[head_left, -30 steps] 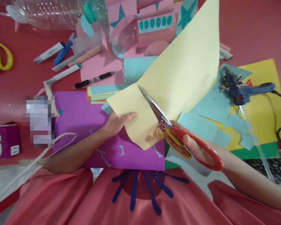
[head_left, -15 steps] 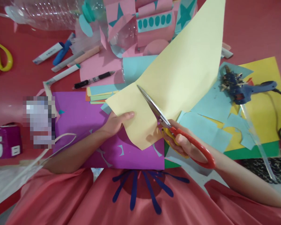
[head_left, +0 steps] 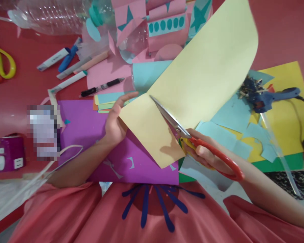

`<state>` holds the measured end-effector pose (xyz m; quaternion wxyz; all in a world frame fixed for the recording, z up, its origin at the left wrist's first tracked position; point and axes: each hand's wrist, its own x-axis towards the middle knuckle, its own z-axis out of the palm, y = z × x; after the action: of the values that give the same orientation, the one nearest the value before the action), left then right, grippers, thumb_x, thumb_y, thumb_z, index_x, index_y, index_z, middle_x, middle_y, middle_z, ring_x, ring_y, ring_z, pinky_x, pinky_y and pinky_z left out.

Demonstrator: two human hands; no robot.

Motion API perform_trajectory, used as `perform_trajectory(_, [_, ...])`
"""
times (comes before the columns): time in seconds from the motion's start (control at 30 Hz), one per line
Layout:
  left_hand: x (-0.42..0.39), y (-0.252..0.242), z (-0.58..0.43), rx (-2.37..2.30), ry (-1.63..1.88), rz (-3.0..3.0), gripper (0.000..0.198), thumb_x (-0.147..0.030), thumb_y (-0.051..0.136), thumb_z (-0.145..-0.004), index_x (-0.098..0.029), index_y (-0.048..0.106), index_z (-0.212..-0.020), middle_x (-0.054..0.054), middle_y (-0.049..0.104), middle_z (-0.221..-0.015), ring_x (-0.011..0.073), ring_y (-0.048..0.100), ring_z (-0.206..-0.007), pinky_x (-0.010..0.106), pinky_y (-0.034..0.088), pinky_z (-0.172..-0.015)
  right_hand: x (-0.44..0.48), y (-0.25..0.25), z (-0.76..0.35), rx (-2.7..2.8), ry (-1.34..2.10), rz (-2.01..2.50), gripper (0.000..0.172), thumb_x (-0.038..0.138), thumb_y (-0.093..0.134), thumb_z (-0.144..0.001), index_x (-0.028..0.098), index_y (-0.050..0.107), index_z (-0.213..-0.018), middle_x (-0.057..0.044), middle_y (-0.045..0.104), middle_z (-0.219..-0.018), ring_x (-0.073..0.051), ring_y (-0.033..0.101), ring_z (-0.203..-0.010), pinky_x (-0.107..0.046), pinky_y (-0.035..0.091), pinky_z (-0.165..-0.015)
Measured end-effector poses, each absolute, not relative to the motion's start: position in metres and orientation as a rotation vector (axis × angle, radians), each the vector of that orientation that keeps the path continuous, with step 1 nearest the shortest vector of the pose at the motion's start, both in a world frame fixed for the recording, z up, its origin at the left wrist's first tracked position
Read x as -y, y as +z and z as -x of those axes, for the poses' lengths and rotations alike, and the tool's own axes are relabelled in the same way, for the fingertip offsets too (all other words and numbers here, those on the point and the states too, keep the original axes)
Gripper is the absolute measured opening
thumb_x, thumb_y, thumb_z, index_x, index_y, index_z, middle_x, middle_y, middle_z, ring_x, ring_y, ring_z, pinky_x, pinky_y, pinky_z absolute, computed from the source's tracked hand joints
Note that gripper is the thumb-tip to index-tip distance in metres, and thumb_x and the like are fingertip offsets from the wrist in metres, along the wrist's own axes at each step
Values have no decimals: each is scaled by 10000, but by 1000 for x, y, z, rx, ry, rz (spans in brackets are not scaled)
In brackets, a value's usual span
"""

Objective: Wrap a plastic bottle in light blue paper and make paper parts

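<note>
A large pale yellow sheet of paper (head_left: 207, 71) is held up at a slant, with a cut running into its lower part. My right hand (head_left: 202, 152) is closed round the red and yellow handles of a pair of scissors (head_left: 174, 123). The scissors' blades lie along the cut, tips near the sheet's left edge. At the lower flap's left corner is my left hand (head_left: 116, 123), its fingers stretched out along the edge; part of it is hidden behind the paper. Beneath lies a purple sheet (head_left: 78, 125) with small blue scraps (head_left: 131, 162) on it.
A glue gun (head_left: 263, 98) with its cord rests on light blue and yellow paper (head_left: 291, 131) at right. Markers (head_left: 68, 82), a black pen (head_left: 102, 87) and a plastic bottle (head_left: 53, 17) lie left and back. Another pair of scissors (head_left: 5, 64) sits far left.
My left hand's thumb has come off the front of the flap, and the fingers have stretched up along its edge. The sheet, scissors and right hand have shifted slightly right.
</note>
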<state>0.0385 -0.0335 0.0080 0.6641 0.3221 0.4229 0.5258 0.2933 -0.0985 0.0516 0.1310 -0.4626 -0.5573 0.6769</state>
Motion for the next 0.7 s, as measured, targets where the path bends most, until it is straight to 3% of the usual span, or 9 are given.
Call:
perform_trajectory(0.07, [27,7,-34,-969,1176,-780,451,-566,650,-739,-224,648,-1034,7,688,-699,186,669,-651,284,480,-567,97,52,-300,1600,2056,1325,673,813,393,-808,189,477,-1045,56,392,-635,-59,284,-470,-210,211,-383])
perform_trajectory(0.17, [22,1,-28,-1015,1095,-926,440,-499,704,-728,-245,622,-1078,2,693,-753,162,649,-638,274,473,-579,98,50,-310,1629,2125,1294,604,765,415,-841,195,475,-1031,64,384,-621,-55,272,-464,-210,200,-390])
perform_trajectory(0.33, [24,-3,-26,-1027,990,-1230,270,-326,738,-746,-258,702,-1005,17,719,-1011,149,665,-877,267,513,-768,96,52,-318,1740,2082,1327,634,775,387,-843,186,509,-1045,39,437,-658,-80,370,-535,-213,298,-462])
perform_trajectory(0.47, [24,3,-26,-1012,860,-1297,220,-302,697,-777,-244,757,-980,25,731,-1082,194,663,-1040,318,500,-951,91,59,-319,1802,2080,1344,713,795,371,-831,176,519,-1152,6,531,-708,-115,468,-609,-232,374,-532])
perform_trajectory(0.6, [27,6,-25,-1028,723,-1130,441,-340,721,-754,-251,695,-1185,17,756,-923,171,707,-773,302,569,-745,90,57,-318,1811,2079,1339,736,801,354,-831,165,514,-1164,-6,542,-738,-113,470,-601,-228,352,-497])
perform_trajectory(0.7, [30,5,-25,-1058,731,-1024,525,-318,763,-720,-247,664,-1231,2,744,-807,147,685,-637,259,554,-616,95,50,-319,1836,2016,1337,700,786,358,-843,171,528,-1131,5,516,-709,-112,458,-594,-231,362,-510])
